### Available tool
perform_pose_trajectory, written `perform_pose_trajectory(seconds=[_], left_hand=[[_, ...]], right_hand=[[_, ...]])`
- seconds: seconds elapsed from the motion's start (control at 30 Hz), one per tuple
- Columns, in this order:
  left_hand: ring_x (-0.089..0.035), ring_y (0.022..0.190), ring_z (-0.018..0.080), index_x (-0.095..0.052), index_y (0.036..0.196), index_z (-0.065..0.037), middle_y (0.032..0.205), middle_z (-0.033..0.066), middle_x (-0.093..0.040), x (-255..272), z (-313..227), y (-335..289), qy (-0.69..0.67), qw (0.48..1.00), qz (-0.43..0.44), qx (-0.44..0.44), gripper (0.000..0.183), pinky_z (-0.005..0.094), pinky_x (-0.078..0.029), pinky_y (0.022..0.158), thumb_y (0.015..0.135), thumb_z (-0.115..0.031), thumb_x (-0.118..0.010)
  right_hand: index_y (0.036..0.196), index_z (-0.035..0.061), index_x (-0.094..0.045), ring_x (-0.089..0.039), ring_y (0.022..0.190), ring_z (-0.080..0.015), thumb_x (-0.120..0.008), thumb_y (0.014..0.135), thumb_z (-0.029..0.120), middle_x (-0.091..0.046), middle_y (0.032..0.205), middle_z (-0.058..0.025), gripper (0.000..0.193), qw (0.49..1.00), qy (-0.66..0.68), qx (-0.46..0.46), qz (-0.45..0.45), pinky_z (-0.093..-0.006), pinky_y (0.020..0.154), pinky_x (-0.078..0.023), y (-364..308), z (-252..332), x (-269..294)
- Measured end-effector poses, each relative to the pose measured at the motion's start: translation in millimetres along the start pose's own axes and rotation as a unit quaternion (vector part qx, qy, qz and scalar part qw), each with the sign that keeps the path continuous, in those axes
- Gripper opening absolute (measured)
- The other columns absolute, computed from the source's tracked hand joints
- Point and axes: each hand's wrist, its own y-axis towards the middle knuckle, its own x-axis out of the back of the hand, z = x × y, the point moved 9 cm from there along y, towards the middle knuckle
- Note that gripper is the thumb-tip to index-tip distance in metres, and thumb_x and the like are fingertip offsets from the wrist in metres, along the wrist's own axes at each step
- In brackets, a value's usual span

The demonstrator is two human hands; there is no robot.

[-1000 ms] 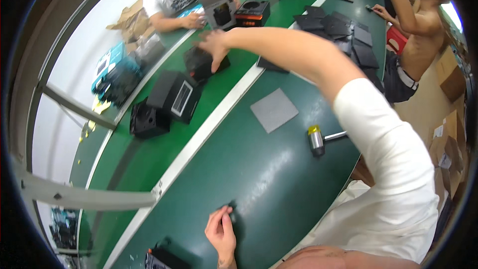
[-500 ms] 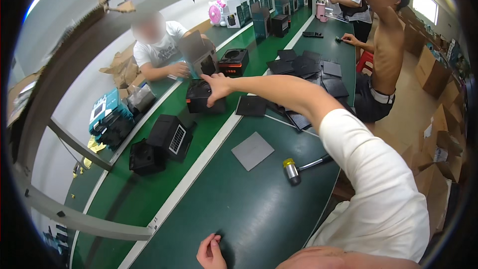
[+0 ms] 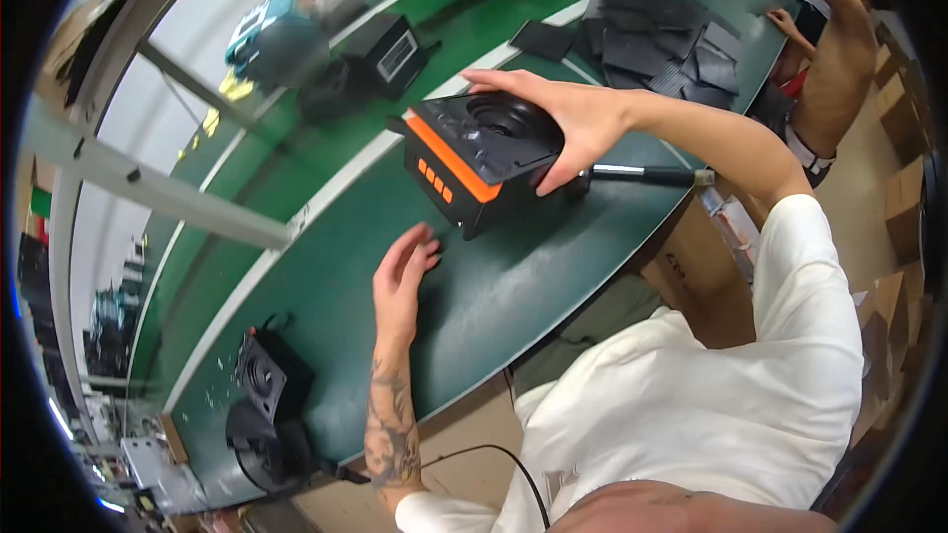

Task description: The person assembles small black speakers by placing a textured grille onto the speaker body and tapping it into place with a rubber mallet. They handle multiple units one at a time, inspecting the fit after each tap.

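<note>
Here, right hand (image 3: 585, 120) grips speaker (image 3: 472, 158); left hand (image 3: 403, 268) near.

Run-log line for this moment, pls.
right hand: grips orange-striped black box over bench | left hand: loosely curled, near box | hammer: on bench, partly hidden | black panels: piled farther along bench

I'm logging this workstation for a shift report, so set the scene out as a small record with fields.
Right hand: grips a black speaker box with orange trim
Box pose: appears lifted over the green workbench, speaker cone facing upward
Left hand: fingers loosely curled, near the box; contact unclear
Beside right hand: mallet, head mostly hidden
Upper right: pile of black panels
Green conveyor: black box with a pale-framed panel
</note>
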Motion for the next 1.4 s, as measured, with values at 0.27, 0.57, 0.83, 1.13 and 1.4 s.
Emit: perform_pose_trajectory(seconds=[0.27,0.57,0.83,1.13,1.4], left_hand=[[-0.054,0.135,0.0233,-0.037,0.155,0.000,0.148,0.0129,-0.054,-19.5,6.5,-4.5,-0.139,0.990,0.009,-0.036,0.056,0.0437,-0.043,0.112,0.108,-0.027,-0.051],[-0.034,0.151,0.0296,-0.029,0.161,0.000,0.164,0.0173,-0.035,-44.4,-15.1,-24.4,-0.342,0.927,0.153,0.025,0.091,0.0458,-0.027,0.124,0.104,-0.071,-0.024],[-0.040,0.148,0.0244,-0.032,0.159,0.004,0.161,0.0169,-0.041,-35.2,4.2,-20.4,-0.196,0.973,0.123,0.019,0.067,0.0385,-0.028,0.123,0.112,-0.043,-0.038],[-0.067,0.108,0.0250,-0.044,0.149,0.006,0.120,0.0215,-0.068,-12.6,-15.5,-31.6,0.077,0.995,0.001,-0.057,0.048,0.0361,-0.050,0.099,0.109,-0.020,-0.049],[-0.061,0.057,0.0125,-0.060,0.079,0.000,0.064,0.0057,-0.062,-15.7,3.4,-29.3,0.121,0.993,-0.009,-0.005,0.046,0.0264,-0.048,0.055,0.111,-0.032,-0.049]], right_hand=[[0.167,0.0141,-0.004,-0.034,0.149,-0.0292,-0.095,0.062,0.019,-0.027,0.161,-0.0220,0.139,0.946,0.306,-0.102,0.024,-0.0411,0.125,-0.027,-3.1,-9.3,-60.6],[0.159,0.0064,-0.031,-0.026,0.150,-0.0469,-0.092,0.062,0.030,-0.030,0.159,-0.0261,0.117,0.981,-0.040,0.162,0.100,-0.0554,0.122,-0.027,-9.1,43.2,-106.2],[0.159,0.0144,-0.036,-0.020,0.154,-0.0473,-0.088,0.067,0.023,-0.027,0.165,-0.0195,0.107,0.956,-0.173,0.138,0.194,-0.0577,0.124,-0.023,10.7,34.7,-107.2],[0.156,0.0111,-0.042,-0.037,0.146,-0.0383,-0.084,0.075,0.012,-0.040,0.158,-0.0149,0.091,0.985,-0.164,0.018,0.056,-0.0478,0.120,-0.035,-14.6,-27.9,-69.6],[0.154,0.0060,-0.042,-0.046,0.140,-0.0382,-0.075,0.090,0.038,-0.048,0.149,-0.0224,0.079,0.977,-0.169,-0.102,-0.083,-0.0436,0.115,-0.041,-21.8,-132.6,10.7]])
